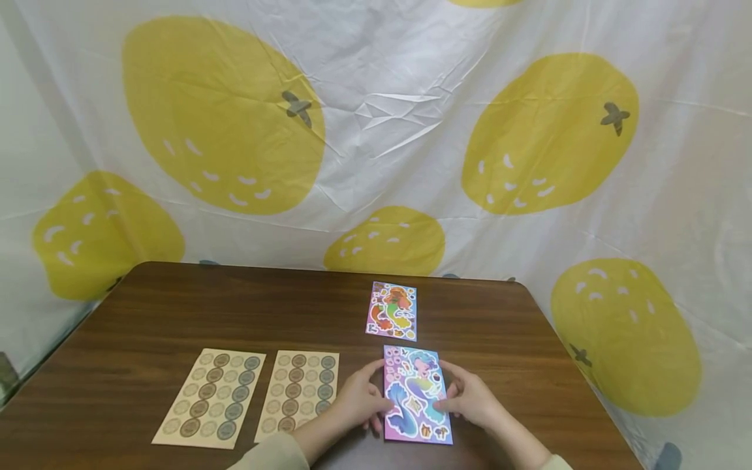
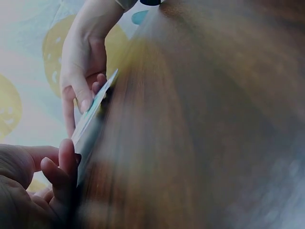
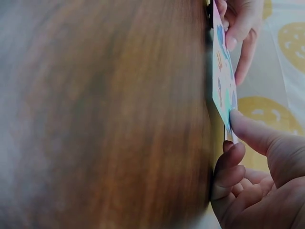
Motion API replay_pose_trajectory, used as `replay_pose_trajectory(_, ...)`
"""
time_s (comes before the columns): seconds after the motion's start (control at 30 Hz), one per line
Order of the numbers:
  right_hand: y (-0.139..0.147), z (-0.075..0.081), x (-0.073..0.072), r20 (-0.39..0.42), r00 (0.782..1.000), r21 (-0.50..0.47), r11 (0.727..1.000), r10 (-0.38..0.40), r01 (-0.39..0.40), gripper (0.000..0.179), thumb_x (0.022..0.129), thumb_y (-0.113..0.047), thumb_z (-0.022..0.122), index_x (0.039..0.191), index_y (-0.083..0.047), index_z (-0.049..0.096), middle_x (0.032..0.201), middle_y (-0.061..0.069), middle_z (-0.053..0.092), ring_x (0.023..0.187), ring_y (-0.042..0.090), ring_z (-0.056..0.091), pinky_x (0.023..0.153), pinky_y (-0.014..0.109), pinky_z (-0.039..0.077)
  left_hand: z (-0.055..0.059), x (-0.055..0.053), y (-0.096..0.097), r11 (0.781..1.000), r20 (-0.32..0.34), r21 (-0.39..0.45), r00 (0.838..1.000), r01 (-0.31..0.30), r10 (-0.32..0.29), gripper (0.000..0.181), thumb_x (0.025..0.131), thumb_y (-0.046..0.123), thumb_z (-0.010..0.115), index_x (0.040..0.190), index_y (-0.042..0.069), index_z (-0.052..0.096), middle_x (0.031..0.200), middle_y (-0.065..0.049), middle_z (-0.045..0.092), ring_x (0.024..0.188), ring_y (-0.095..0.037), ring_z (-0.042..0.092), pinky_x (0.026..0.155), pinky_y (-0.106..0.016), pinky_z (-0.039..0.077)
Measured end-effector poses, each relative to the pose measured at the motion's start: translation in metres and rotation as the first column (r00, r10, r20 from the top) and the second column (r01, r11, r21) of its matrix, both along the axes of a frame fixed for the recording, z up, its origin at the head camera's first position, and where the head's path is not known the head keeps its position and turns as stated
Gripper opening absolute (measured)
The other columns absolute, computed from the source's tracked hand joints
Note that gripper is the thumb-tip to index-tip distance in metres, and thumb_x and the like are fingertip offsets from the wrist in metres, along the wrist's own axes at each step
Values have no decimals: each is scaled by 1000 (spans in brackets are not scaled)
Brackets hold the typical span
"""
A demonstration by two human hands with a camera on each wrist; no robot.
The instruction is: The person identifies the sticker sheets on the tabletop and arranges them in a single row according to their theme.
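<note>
Toward near left corner of surface [image 1: 252,300]: first tan sticker sheet [image 1: 208,399], then second tan sticker sheet [image 1: 296,395]. Next: left hand [image 1: 355,399], clamped on left border of blue mermaid sheet [image 1: 414,391]. Toward far edge: orange mermaid sheet [image 1: 392,311]. By near edge, right of centre: blue mermaid sheet, pink-violet to blue, white-outlined stickers, probably raised (wrist views blurred). Right border: clamped in right hand [image 1: 474,398].
</note>
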State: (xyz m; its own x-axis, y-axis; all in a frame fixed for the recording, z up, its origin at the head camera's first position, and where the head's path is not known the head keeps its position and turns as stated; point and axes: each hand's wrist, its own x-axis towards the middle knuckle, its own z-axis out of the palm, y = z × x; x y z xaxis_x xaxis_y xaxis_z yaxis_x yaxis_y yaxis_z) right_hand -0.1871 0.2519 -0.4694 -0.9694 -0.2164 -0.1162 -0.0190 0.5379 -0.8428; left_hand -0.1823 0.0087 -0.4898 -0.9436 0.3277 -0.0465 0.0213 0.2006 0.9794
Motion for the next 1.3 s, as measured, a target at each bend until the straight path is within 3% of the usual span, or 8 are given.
replay_pose_trajectory(0.23,1,-1,-1,7,1000,24,999,22,-23,87,71,-11,83,143,5,37,66,5,56,51,14,47,46,23,41,-1,2,1,1000,-1,-2,1000,2,-2,82,73,-5,74,145,-3,33,59,-8,61,36,-14,54,31,-25,42)
replay_pose_trajectory(0.5,3,-1,-1,14,999,46,998,29,-30,87,72,-13,83,143,5,37,66,5,56,51,14,45,45,23,37,-4,0,3,1000,9,9,1000,3,-3,82,72,-6,73,144,-3,34,58,-9,61,35,-13,53,32,-30,46)
replay_pose_trajectory(1.13,4,-3,-7,8,999,70,997,44,-45,90,70,-13,84,144,2,36,65,5,57,47,12,43,42,20,36,1,-3,2,1000,105,20,995,-8,6,85,70,-9,75,144,-5,34,56,-14,61,35,-12,53,34,-29,47)
replay_pose_trajectory(1.3,4,-3,-7,11,999,68,997,46,-46,91,70,-12,84,146,-1,35,64,5,56,45,10,42,42,18,35,0,-4,4,1000,104,9,995,-6,6,83,69,-9,75,143,-5,37,55,-14,61,35,-12,52,34,-29,47)
